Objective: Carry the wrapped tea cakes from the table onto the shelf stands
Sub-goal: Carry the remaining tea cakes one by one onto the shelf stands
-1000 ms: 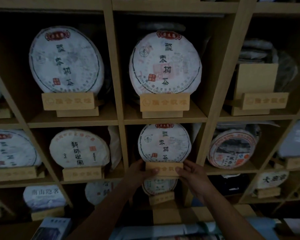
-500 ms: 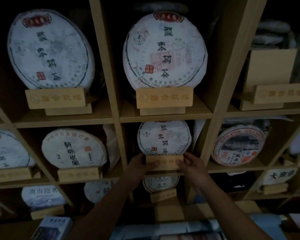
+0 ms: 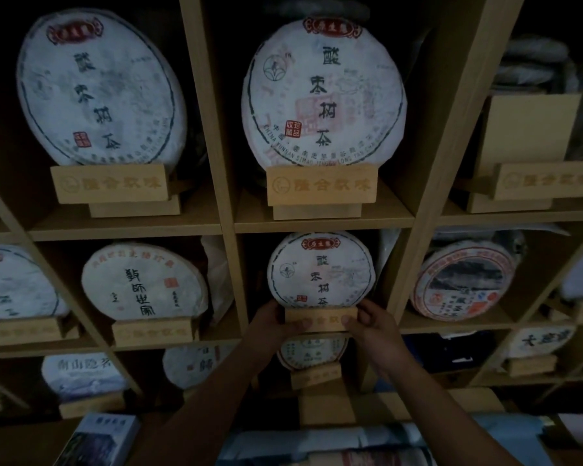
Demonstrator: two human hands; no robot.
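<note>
A white wrapped tea cake (image 3: pixel 320 269) with black characters stands upright on a small wooden stand (image 3: pixel 320 318) in the middle cubby of the shelf. My left hand (image 3: pixel 272 322) grips the stand's left end, thumb on its front. My right hand (image 3: pixel 372 326) grips the right end, fingers curled over the front. Above it, a larger wrapped cake (image 3: pixel 323 92) sits on its own stand (image 3: pixel 321 185).
The wooden grid shelf (image 3: pixel 323 225) holds wrapped cakes on stands in most cubbies: upper left (image 3: pixel 100 89), middle left (image 3: pixel 143 280), middle right (image 3: pixel 465 284). An upper right stand (image 3: pixel 546 179) holds a cardboard box. Boxes and papers (image 3: pixel 98 438) lie below on the table.
The view has moved closer to the shelf and tilted up slightly. Both hands stay on the ends of the middle stand, which sits a little further into its cubby.
</note>
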